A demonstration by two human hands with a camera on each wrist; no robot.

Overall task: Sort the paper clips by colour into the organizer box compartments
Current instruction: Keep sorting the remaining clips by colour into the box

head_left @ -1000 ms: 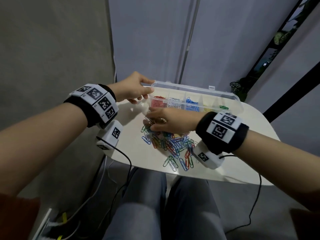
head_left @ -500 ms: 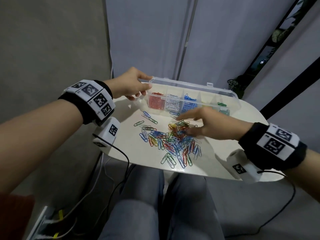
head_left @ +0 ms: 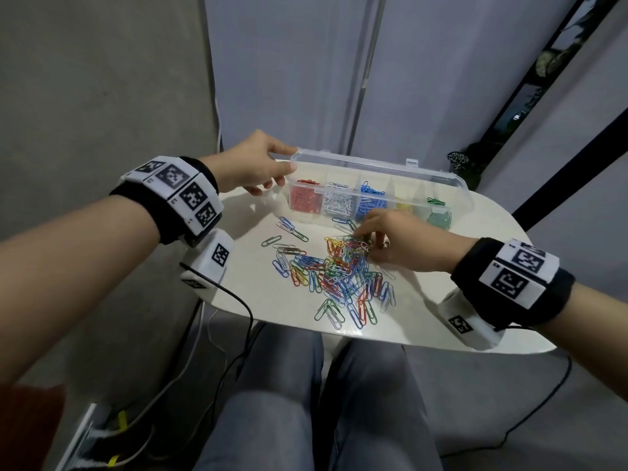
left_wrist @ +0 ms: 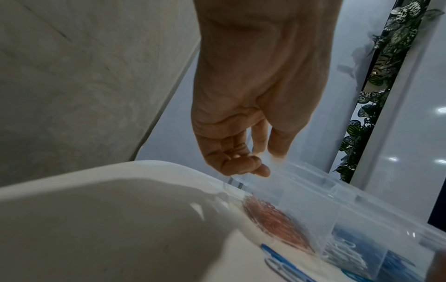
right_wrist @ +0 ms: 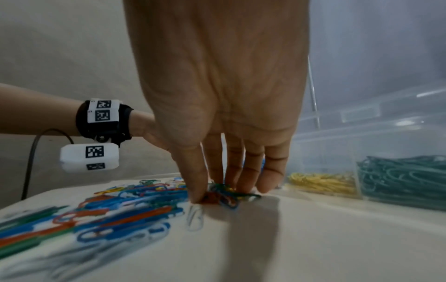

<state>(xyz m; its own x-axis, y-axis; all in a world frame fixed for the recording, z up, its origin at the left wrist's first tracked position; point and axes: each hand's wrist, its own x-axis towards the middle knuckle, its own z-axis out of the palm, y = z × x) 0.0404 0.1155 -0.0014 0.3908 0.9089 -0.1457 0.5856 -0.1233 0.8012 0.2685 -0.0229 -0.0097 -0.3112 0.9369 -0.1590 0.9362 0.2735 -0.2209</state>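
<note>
Clear plastic box (head_left: 455,185) holds clips split into red (head_left: 304,200), white (head_left: 339,202), blue (head_left: 371,198), yellow (head_left: 404,206) and green (head_left: 440,217). Loose pile (head_left: 339,271) on the off-white tabletop (head_left: 441,294) mixes all those colours. Wristbands (head_left: 513,283) are black with white blocks carrying black square-code patterns. Grey trousers (head_left: 272,419).

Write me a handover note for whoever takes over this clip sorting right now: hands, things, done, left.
Left hand: grips the left end of the organizer box, thumb on the open lid's edge.
Right hand: fingertips down in the mixed pile on the table, pinching at clips; whether one is held is unclear.
Done: compartments left to right hold red, white, blue, yellow and green clips.
Left: many clips of all colours lie loose in front of the box.
</note>
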